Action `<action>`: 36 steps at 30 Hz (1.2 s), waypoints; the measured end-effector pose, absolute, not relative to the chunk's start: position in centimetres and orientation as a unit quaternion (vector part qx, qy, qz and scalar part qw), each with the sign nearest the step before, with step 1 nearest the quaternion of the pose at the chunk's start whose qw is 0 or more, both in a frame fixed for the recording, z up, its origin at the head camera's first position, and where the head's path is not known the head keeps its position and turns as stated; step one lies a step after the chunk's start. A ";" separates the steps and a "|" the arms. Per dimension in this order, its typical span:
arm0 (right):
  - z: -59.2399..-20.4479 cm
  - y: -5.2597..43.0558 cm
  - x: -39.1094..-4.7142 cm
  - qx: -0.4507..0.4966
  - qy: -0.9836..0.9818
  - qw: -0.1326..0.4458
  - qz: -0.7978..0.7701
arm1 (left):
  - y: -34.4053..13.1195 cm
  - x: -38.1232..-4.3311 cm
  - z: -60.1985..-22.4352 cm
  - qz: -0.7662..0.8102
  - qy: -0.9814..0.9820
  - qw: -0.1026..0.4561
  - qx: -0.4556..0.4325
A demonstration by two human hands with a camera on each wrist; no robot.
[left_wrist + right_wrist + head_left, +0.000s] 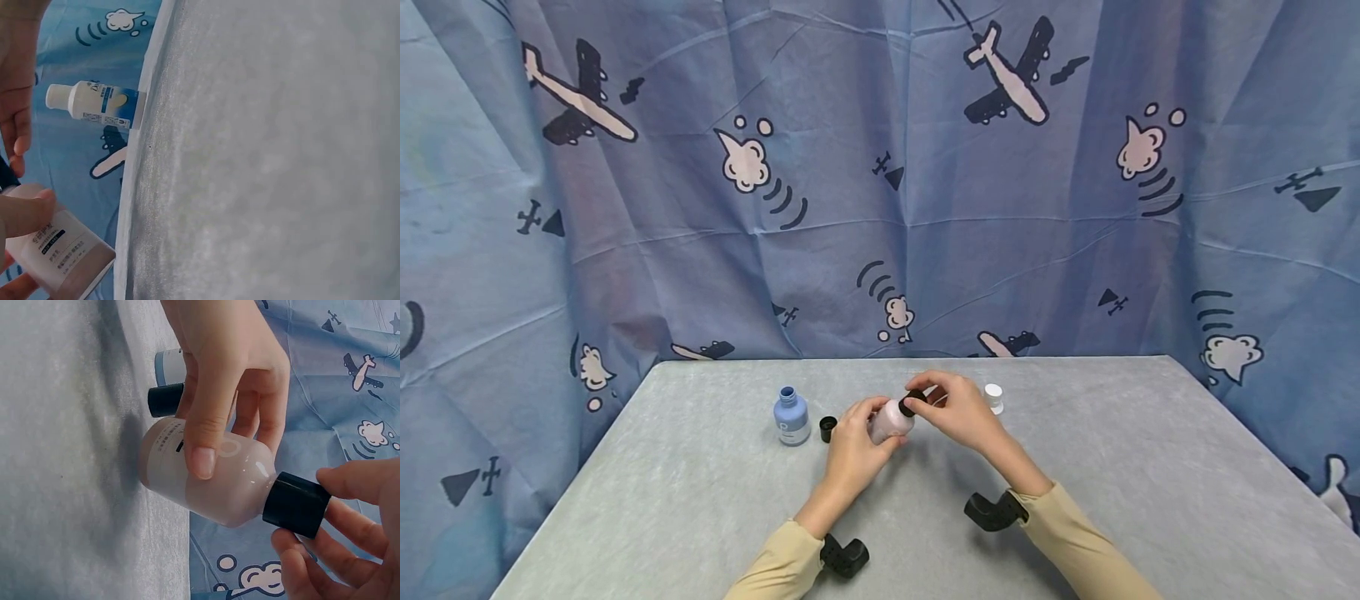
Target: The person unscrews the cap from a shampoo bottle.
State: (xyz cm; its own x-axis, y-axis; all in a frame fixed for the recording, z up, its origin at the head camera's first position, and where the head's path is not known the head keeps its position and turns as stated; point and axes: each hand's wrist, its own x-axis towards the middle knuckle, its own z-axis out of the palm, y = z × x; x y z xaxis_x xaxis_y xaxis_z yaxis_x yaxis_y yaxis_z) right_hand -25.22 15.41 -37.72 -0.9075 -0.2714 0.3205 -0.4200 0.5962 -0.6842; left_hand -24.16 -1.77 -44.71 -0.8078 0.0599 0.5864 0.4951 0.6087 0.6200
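A pale pink bottle (889, 423) with a printed label is gripped round its body by my left hand (854, 450). It leans over, its neck end towards the right and its base low near the table, as the right wrist view shows. Thumb and fingers of my right hand (964, 415) pinch the black cap (296, 505), which sits at the bottle's neck. To the left of my left hand an uncapped blue bottle (792, 420) stands upright. Between that bottle and my left hand, a loose black cap (827, 428) lies on the table.
Beyond my right hand stands a bottle with a white cap (993, 392); the left wrist view shows its white and blue label (106, 103). Everything rests on a light grey table (647, 500). A blue printed curtain (835, 183) hangs behind the table.
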 end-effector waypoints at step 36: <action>-37.9 14.6 -25.4 0.122 -0.904 0.114 0.394 | -1.3 -23.8 -44.3 -0.438 -0.852 0.248 -0.143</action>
State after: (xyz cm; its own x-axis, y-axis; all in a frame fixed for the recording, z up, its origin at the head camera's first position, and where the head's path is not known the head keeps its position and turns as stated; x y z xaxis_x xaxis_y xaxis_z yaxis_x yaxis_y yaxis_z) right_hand -25.42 14.57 -37.91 -0.9445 -0.1308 0.3015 -0.3099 0.6596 -0.6848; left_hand -23.85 -1.31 -44.31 -0.8361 0.0268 0.5480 0.4610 0.5758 0.6752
